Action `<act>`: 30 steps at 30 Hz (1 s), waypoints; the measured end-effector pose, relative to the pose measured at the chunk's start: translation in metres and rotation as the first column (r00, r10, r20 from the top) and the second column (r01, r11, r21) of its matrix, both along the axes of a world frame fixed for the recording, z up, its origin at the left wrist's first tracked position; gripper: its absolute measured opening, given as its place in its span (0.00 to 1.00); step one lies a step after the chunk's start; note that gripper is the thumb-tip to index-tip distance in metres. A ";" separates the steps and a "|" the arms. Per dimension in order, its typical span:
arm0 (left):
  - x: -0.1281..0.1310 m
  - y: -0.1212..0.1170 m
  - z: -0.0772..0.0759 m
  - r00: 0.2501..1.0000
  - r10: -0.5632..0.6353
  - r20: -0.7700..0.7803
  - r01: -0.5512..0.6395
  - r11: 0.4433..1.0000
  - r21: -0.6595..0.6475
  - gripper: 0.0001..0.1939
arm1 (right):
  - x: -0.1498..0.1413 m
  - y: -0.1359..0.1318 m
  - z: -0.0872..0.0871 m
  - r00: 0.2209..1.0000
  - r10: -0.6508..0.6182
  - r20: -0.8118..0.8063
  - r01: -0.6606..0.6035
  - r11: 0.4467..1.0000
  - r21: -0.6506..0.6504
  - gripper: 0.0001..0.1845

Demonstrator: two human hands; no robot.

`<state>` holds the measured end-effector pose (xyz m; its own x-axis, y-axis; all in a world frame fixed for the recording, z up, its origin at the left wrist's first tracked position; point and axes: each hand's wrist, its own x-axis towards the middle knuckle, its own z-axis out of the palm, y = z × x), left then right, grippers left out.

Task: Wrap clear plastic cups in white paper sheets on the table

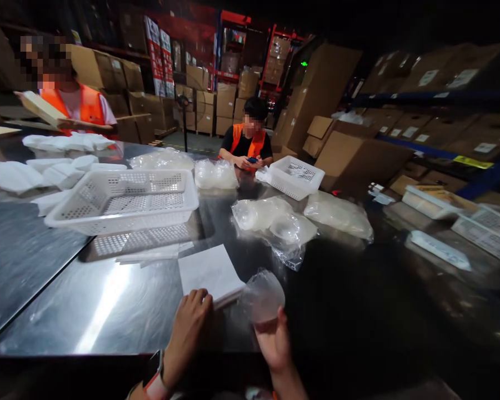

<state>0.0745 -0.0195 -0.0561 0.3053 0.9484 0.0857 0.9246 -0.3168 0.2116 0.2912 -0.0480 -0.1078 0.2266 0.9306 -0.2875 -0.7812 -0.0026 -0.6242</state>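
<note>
Watch: on my left wrist (155, 379), right at the bottom edge, nearest to the lens.
Left hand (188, 328): I see it palm down, fingers curled loosely, fingertips resting on the near edge of the white paper stack (210, 275); it presses rather than grips.
Right hand (274, 343): I have its thumb and fingers pinched shut on the lower edge of a small clear plastic bag (262, 295), which stands up off the table just right of the paper stack.
Steel table (87, 305): shiny, with a bright streak of reflected light on my left.
White basket (125, 200): empty as far as I can see, beyond the paper stack, well apart from my hands.
Bag pile (275, 222): more clear bags heaped past my right hand, mid-table.
Second basket (295, 176): far side of the table, just in front of a seated person in an orange vest (246, 145).
Another person (73, 105): far left, also in an orange vest, holding a flat board.
Cartons (350, 158): stacked behind and to the right.
</note>
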 end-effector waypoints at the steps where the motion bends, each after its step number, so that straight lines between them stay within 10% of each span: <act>1: -0.002 0.001 -0.001 1.000 -0.022 -0.010 0.022 0.999 0.023 0.15 | -0.002 -0.001 0.001 1.000 -0.012 0.014 0.012 1.000 0.000 0.24; 14: -0.007 0.011 0.003 0.978 -0.209 0.025 0.210 0.967 -0.146 0.12 | -0.004 -0.002 0.044 0.963 -0.008 0.268 -0.023 0.994 0.111 0.36; 30: -0.003 0.022 0.014 0.977 -0.209 -0.038 0.192 0.943 -0.271 0.14 | 0.007 -0.005 0.016 0.964 0.066 0.256 -0.102 0.986 0.128 0.33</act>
<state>0.0717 0.0028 -0.0423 0.4879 0.8529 -0.1857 0.8623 -0.4379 0.2543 0.2984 -0.0531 -0.0919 0.1939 0.9761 -0.0979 -0.6009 0.0393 -0.7984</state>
